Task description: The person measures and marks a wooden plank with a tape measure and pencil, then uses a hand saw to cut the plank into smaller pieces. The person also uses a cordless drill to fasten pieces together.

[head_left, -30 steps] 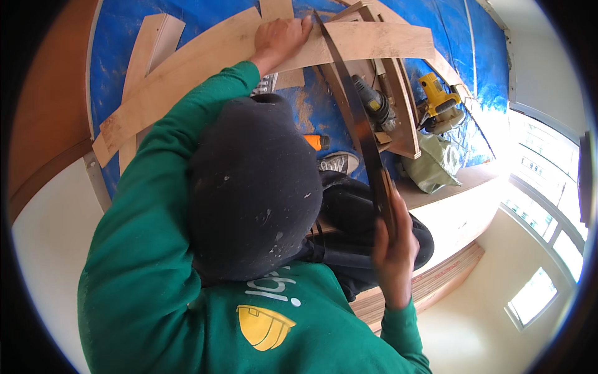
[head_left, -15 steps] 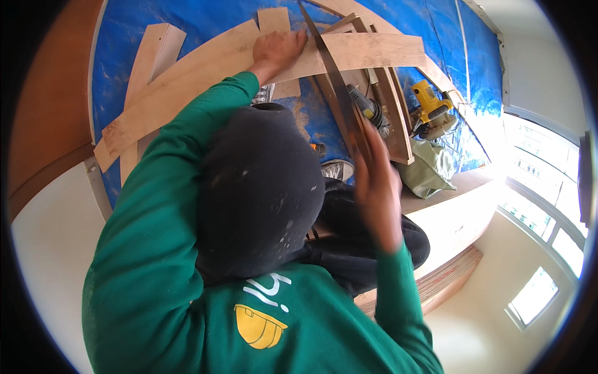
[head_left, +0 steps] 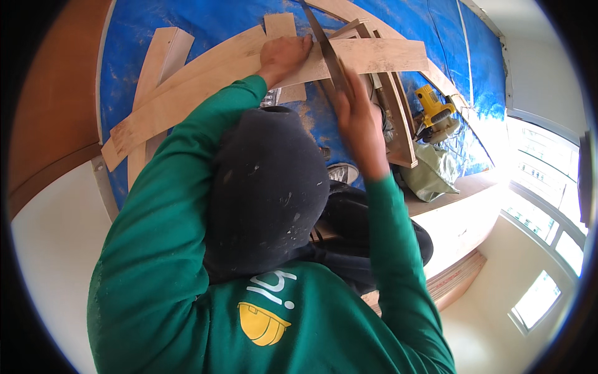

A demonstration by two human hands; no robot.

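Note:
A long curved wooden plank (head_left: 199, 93) lies across other boards, running from lower left to upper right. My left hand (head_left: 285, 57) is closed on it near its middle, with the thumb side close to a saw blade. In my right hand (head_left: 362, 128) is the handsaw (head_left: 324, 45), its handle mostly hidden by my fingers. The dark blade crosses the plank just right of my left hand and points away from me. Beneath the plank's right part stands a wooden drawer-like frame (head_left: 398, 118).
A blue tarp (head_left: 221, 37) dusted with sawdust covers the floor. Another board (head_left: 165, 59) lies at the left, a short piece (head_left: 280, 26) beyond my left hand. At the right are a yellow power tool (head_left: 430, 106) and a green cloth bag (head_left: 430, 174). My bent knee (head_left: 268, 187) rises in front.
My right hand has pushed the handsaw forward, away from me, so the handle is closer to the plank. My left hand keeps its hold on the plank.

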